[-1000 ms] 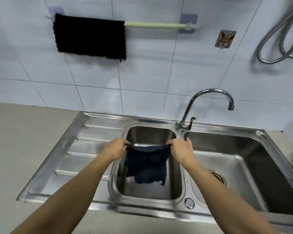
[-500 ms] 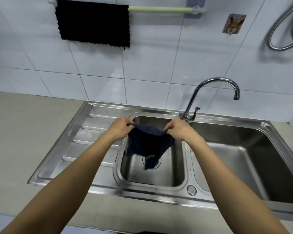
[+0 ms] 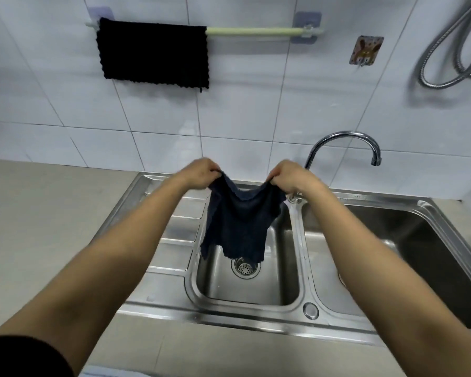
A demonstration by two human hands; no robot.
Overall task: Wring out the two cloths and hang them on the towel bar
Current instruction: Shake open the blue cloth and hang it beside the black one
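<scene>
A dark blue cloth [image 3: 239, 224] hangs spread between my two hands above the small middle sink basin [image 3: 286, 276]. My left hand [image 3: 200, 172] pinches its upper left corner and my right hand [image 3: 290, 176] pinches its upper right corner. The cloth's top edge sags between them. On the wall above, a black cloth [image 3: 154, 51] hangs over the left half of the pale green towel bar [image 3: 253, 31]. The bar's right half is bare.
A chrome faucet [image 3: 346, 142] arches just right of my right hand. The large right basin [image 3: 419, 246] and the ribbed drainboard [image 3: 180, 229] flank the middle basin. A wall hook [image 3: 365, 50] and a metal hose [image 3: 452, 58] hang at upper right.
Both hands have lifted the blue cloth up out of the basin toward the wall, and it now hangs higher, its lower edge above the drain.
</scene>
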